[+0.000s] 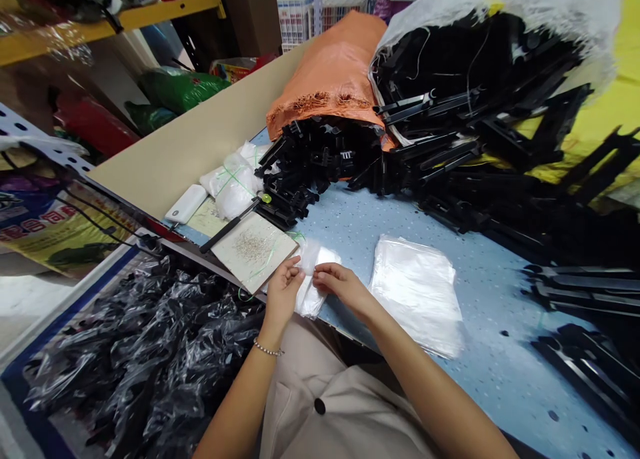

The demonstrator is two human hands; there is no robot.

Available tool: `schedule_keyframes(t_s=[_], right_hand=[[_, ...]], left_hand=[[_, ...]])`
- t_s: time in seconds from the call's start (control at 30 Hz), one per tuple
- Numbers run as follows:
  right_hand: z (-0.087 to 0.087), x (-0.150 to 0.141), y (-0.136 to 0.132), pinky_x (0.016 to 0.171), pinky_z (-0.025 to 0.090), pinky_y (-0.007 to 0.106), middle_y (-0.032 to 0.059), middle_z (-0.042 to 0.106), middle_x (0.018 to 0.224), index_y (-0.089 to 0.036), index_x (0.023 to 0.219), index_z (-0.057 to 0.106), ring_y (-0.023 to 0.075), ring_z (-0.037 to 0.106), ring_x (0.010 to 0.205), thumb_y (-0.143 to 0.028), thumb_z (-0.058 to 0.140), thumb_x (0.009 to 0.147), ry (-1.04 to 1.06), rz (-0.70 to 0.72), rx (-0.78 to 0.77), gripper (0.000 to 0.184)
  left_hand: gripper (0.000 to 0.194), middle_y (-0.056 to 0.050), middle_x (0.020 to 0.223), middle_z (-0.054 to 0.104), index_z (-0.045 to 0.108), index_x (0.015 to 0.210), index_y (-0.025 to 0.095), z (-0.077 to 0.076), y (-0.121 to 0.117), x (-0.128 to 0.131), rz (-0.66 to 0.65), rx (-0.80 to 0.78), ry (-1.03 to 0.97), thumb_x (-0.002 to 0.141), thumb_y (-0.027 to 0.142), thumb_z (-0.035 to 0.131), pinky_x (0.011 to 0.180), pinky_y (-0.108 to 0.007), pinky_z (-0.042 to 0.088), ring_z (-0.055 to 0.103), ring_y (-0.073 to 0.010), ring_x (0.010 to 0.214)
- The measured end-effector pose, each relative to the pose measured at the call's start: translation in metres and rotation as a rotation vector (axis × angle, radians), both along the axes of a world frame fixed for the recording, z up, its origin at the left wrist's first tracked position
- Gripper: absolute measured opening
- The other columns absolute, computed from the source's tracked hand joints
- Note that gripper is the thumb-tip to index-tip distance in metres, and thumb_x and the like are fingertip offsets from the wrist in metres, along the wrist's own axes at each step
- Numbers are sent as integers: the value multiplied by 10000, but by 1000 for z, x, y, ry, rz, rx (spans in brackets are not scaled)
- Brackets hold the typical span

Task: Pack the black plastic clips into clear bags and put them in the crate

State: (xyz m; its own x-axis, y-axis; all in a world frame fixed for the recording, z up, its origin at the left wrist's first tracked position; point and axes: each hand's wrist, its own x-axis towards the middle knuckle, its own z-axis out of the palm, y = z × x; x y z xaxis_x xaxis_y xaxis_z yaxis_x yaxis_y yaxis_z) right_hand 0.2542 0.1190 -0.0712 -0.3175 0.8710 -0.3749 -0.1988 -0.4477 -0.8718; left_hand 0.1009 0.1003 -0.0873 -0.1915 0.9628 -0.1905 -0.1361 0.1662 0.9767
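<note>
A small bundle of clear plastic bags lies at the table's front edge, with a band of film across it. My left hand is closed over its left side, thumb and fingers pinching at the plastic. From the other side my right hand pinches the bundle too, fingertips together. The exact spot each fingertip grips is too small to make out. To the right lies a flat stack of clear plastic bags. Just left of my hands is a pale square board with brown specks and a green string.
Black plastic parts spill from an orange sack and a white sack at the back. A black bar crosses the board's edge, near a white device. Black parts in film fill a bin at lower left.
</note>
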Motion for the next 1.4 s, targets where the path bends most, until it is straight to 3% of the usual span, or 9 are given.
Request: schedule_keyframes(t_s=[0.2,0.5,0.7,0.8,0.93,1.07,1.17,1.27,1.4], right_hand=[[1,-6,1,739,453,321,23,660,828,-191,918,646,162,599,752,-359,699,713,-27,25,38,270],[-2,-9,1,731,469,311,24,637,880,-190,961,621,157,587,768,-349,678,722,-53,60,98,293],[-10,-21,2,647,455,294,-5,562,857,-206,1005,554,138,545,682,-348,682,722,-495,51,363,342],[-10,-28,2,663,442,301,19,548,911,-203,1029,538,154,536,720,-315,647,759,-675,63,521,312],[-9,-34,-3,726,446,326,55,543,989,-202,1089,524,193,553,827,-295,620,786,-790,79,609,331],[-14,-31,-9,760,466,335,72,553,1047,-210,1174,526,183,578,827,-210,590,774,-665,173,616,405],[-22,-14,-4,807,484,348,65,599,1041,-217,1134,565,180,600,864,-168,531,768,-443,121,486,371],[-30,12,13,919,451,400,63,609,1079,-226,1061,594,201,574,1007,-156,485,749,-396,-123,343,338],[-30,37,27,881,485,414,75,601,1132,-225,1053,592,211,580,1034,-202,463,738,-363,-199,260,341]], left_hand=[[507,0,763,667,575,1129,161,1,0,-1,84,-67,-165,661,258,742,645,-225,457,602,-113,650],[518,9,733,672,549,1107,160,4,-1,0,124,-72,-201,637,247,750,630,-221,453,611,-114,624],[493,25,709,645,498,1131,185,2,-3,0,103,-9,-169,697,267,719,612,-210,446,607,-109,615],[583,-13,813,670,456,1207,187,1,-3,0,75,2,-175,700,281,728,692,-247,482,645,-138,724],[631,-37,887,653,417,1284,194,-3,-5,-1,30,43,-123,738,316,709,733,-273,505,650,-150,786],[698,-66,1000,616,304,1367,224,-7,-7,-4,32,129,79,771,241,666,739,-292,523,645,-144,796],[534,-103,1155,548,350,1336,243,-6,-10,-10,101,283,441,844,177,548,787,-318,516,623,-145,857],[282,-125,1232,485,581,1102,208,-2,-15,-8,-62,433,844,880,116,435,910,-376,475,560,-214,1086],[221,-155,1146,523,626,1011,157,1,-21,11,-251,386,1161,797,211,614,914,-475,461,528,-309,1080]])
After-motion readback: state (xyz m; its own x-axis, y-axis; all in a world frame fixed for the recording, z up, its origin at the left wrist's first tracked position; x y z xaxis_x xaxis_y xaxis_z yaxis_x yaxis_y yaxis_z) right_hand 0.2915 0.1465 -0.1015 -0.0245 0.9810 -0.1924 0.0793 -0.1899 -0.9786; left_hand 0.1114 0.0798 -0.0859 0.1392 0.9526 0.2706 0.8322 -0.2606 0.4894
